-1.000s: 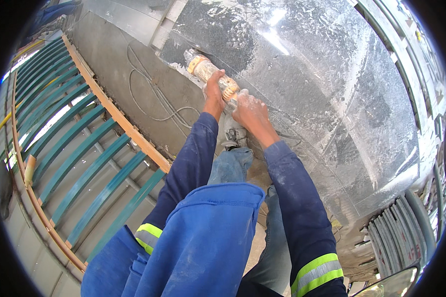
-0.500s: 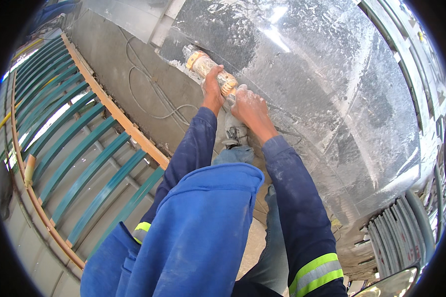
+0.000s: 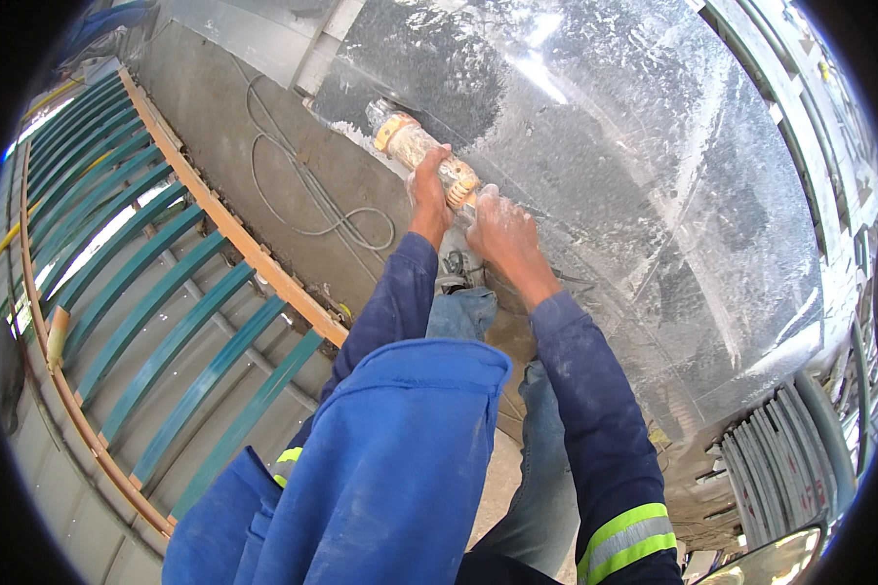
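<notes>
A dust-coated orange power tool, apparently an angle grinder (image 3: 406, 139), lies diagonally across the near edge of a large grey, dusty slab (image 3: 644, 185). My left hand (image 3: 428, 195) is wrapped round the middle of its body from the left. At its rear end, my right hand (image 3: 502, 244) grips it with dusty knuckles upward. The tool's head is at the slab's surface, and its disc is mostly hidden. My foot and jeans (image 3: 458, 312) show below my hands, partly behind blue fabric (image 3: 380, 448).
To the left lies a rack of teal slats (image 3: 166, 292) with a wooden rail (image 3: 263, 268). A looped cable (image 3: 361, 222) rests on the grey concrete (image 3: 205, 97). Stacked grey pieces (image 3: 771, 468) sit at lower right, and pale rails (image 3: 800, 136) line the slab's far right.
The tool and both hands have shifted slightly down and to the right since half a second ago, after moving slightly up-left before that. Both hands keep their grip.
</notes>
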Demonstrator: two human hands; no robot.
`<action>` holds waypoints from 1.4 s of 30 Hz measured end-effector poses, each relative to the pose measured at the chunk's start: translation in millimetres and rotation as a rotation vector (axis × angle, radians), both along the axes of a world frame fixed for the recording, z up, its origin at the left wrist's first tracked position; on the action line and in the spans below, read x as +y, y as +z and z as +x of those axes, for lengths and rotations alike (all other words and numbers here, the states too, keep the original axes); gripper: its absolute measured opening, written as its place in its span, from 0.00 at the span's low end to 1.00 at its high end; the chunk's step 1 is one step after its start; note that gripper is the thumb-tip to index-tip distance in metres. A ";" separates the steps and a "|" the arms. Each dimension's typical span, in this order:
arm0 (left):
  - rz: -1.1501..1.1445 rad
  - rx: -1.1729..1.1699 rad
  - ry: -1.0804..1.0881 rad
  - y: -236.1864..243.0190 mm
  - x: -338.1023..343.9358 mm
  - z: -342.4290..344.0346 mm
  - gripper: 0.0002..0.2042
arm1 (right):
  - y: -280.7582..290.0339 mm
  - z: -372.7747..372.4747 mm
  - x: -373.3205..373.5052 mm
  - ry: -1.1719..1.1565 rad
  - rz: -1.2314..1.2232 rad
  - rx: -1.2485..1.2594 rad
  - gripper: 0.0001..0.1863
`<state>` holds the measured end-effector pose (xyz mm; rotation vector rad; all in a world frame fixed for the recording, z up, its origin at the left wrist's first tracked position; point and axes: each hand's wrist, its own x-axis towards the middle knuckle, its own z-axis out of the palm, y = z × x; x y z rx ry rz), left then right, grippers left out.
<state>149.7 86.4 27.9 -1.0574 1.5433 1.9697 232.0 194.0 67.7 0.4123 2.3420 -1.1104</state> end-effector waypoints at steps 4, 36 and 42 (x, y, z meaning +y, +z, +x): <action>-0.018 -0.019 -0.005 -4.1 1.6 -13.6 0.16 | -11.1 -11.9 0.9 0.012 -0.001 0.029 0.14; -0.049 -0.033 0.001 4.9 8.3 3.9 0.13 | -0.3 5.7 7.1 0.002 -0.009 0.034 0.14; 0.013 -0.020 0.000 0.9 6.6 7.8 0.13 | -0.5 8.2 7.4 0.012 0.002 0.007 0.14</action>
